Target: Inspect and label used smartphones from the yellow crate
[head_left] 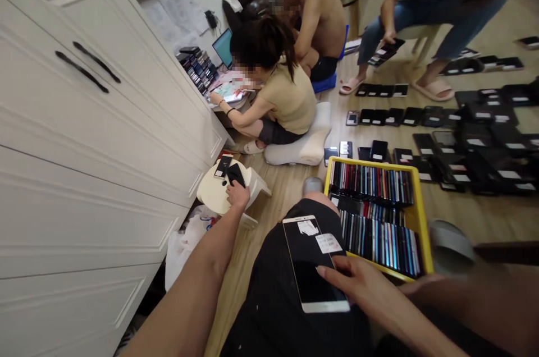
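Note:
My left hand (238,194) reaches out to a small cream stool (210,200), its fingers on a dark phone (236,174). Beside that phone another dark phone (223,166) with a white label lies on the stool. Over my thigh, my right hand (351,278) holds a large phone (314,270) by its right edge, the thumb across its dark screen. This phone has a white frame and two white stickers near its top. A yellow crate (423,233) full of upright phones stands beyond my right hand.
Rows of labelled phones (471,143) cover the floor at right. Two people sit low by a table with a laptop (223,48); a third, seated at upper right, holds phones. A white cabinet (105,138) lines the left side. A grey slipper (450,245) lies beside the crate.

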Demonstrator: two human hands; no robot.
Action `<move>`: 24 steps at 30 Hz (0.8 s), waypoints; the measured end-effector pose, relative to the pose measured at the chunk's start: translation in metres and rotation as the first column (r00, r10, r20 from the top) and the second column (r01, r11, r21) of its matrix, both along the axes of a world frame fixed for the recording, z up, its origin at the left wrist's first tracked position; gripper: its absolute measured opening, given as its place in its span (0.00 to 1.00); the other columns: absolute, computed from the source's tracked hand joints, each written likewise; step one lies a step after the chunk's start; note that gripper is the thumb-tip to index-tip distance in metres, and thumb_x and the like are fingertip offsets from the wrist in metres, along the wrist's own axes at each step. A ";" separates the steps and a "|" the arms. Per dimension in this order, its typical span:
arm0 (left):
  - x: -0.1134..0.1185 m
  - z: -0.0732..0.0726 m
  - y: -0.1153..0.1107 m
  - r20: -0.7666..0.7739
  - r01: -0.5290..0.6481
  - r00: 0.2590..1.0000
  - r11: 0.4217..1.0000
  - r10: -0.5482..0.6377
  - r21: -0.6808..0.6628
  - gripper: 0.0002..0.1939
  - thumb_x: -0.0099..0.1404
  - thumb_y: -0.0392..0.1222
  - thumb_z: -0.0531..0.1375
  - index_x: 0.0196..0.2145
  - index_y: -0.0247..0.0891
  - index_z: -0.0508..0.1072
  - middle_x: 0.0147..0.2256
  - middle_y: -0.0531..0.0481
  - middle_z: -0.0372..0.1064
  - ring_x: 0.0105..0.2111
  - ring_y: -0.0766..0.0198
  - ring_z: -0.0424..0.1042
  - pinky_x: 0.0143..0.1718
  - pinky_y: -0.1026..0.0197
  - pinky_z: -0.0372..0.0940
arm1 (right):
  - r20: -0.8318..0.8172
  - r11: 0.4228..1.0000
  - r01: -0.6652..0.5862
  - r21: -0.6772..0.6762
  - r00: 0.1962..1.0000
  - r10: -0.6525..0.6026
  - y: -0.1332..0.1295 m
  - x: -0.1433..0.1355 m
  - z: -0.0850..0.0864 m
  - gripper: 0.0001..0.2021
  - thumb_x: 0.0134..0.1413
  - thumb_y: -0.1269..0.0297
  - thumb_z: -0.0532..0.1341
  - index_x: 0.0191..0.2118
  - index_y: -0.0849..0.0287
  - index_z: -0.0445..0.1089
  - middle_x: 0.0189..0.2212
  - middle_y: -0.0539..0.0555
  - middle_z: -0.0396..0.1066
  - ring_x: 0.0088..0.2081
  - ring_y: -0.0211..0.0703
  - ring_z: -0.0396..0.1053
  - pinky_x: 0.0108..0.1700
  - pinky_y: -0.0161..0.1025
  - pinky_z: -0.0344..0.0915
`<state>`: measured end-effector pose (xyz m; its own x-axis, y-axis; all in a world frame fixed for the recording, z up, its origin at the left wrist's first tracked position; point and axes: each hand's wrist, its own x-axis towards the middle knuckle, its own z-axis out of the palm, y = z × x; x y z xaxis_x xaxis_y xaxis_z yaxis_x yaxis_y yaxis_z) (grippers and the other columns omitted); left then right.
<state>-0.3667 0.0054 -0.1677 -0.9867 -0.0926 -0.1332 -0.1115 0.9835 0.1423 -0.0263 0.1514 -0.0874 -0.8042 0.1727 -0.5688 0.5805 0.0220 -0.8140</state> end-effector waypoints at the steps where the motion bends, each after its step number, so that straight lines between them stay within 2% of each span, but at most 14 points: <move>1: 0.000 -0.003 -0.002 0.002 0.014 1.000 1.000 -0.014 -0.010 0.24 0.69 0.49 0.61 0.58 0.36 0.66 0.58 0.39 0.63 0.57 0.47 0.64 0.54 0.42 0.64 | -0.001 1.000 -0.001 -0.006 1.000 0.001 0.000 0.000 -0.001 0.25 0.50 0.38 0.63 0.24 0.57 0.66 0.20 0.49 0.65 0.23 0.39 0.61 0.24 0.34 0.54; 4: 0.002 -0.006 -0.015 0.016 0.066 0.998 0.998 -0.066 -0.021 0.22 0.69 0.46 0.60 0.57 0.36 0.66 0.56 0.39 0.64 0.56 0.48 0.64 0.54 0.44 0.64 | 0.000 0.999 -0.015 -0.028 1.000 0.015 0.000 0.001 -0.004 0.25 0.50 0.36 0.62 0.24 0.57 0.67 0.21 0.50 0.67 0.24 0.41 0.63 0.25 0.35 0.55; 7: 0.006 -0.003 -0.029 0.021 0.102 0.995 0.995 -0.102 -0.006 0.19 0.69 0.41 0.59 0.56 0.35 0.66 0.57 0.37 0.63 0.57 0.47 0.64 0.54 0.47 0.63 | 0.007 0.999 -0.032 -0.039 0.999 0.032 0.001 0.000 -0.004 0.26 0.49 0.36 0.62 0.25 0.57 0.68 0.22 0.51 0.68 0.24 0.41 0.64 0.25 0.35 0.56; 12: 0.018 0.010 -0.041 -0.008 0.127 0.992 0.989 -0.127 0.076 0.18 0.67 0.33 0.55 0.54 0.36 0.67 0.59 0.32 0.59 0.60 0.43 0.61 0.54 0.47 0.61 | 0.022 0.998 -0.044 -0.040 0.999 0.045 0.001 -0.002 -0.002 0.25 0.48 0.36 0.62 0.24 0.57 0.68 0.20 0.50 0.65 0.24 0.41 0.63 0.25 0.35 0.57; 15: 0.034 0.022 -0.037 -0.031 0.215 0.977 0.961 -0.213 0.173 0.17 0.66 0.33 0.56 0.53 0.36 0.68 0.58 0.32 0.60 0.59 0.45 0.62 0.56 0.48 0.60 | 0.007 0.999 -0.038 -0.023 0.999 0.038 0.001 -0.002 -0.001 0.25 0.49 0.36 0.62 0.25 0.57 0.67 0.19 0.50 0.65 0.23 0.41 0.63 0.24 0.35 0.56; 17: 0.049 0.033 -0.030 -0.051 0.325 0.945 0.910 -0.323 0.257 0.14 0.66 0.33 0.58 0.50 0.36 0.70 0.55 0.36 0.64 0.57 0.50 0.64 0.58 0.52 0.59 | 0.000 0.999 -0.045 -0.015 0.999 0.045 0.001 -0.002 -0.002 0.25 0.49 0.37 0.62 0.25 0.57 0.67 0.20 0.50 0.65 0.23 0.40 0.63 0.25 0.35 0.56; 20: 0.076 0.054 -0.017 -0.090 0.481 0.870 0.793 -0.485 0.374 0.07 0.67 0.34 0.59 0.43 0.37 0.73 0.47 0.43 0.69 0.49 0.59 0.70 0.54 0.59 0.62 | 0.001 0.998 -0.063 -0.013 0.998 0.063 0.002 -0.002 -0.003 0.25 0.49 0.37 0.62 0.25 0.58 0.67 0.20 0.49 0.65 0.23 0.39 0.62 0.25 0.34 0.55; 24: 0.118 0.092 -0.002 -0.159 0.613 0.764 0.628 -0.625 0.479 0.04 0.69 0.36 0.58 0.36 0.39 0.74 0.38 0.50 0.70 0.40 0.63 0.71 0.46 0.62 0.64 | -0.007 0.998 -0.058 -0.002 0.998 0.058 0.003 -0.003 0.002 0.25 0.49 0.38 0.63 0.24 0.58 0.66 0.19 0.48 0.62 0.22 0.37 0.59 0.24 0.34 0.54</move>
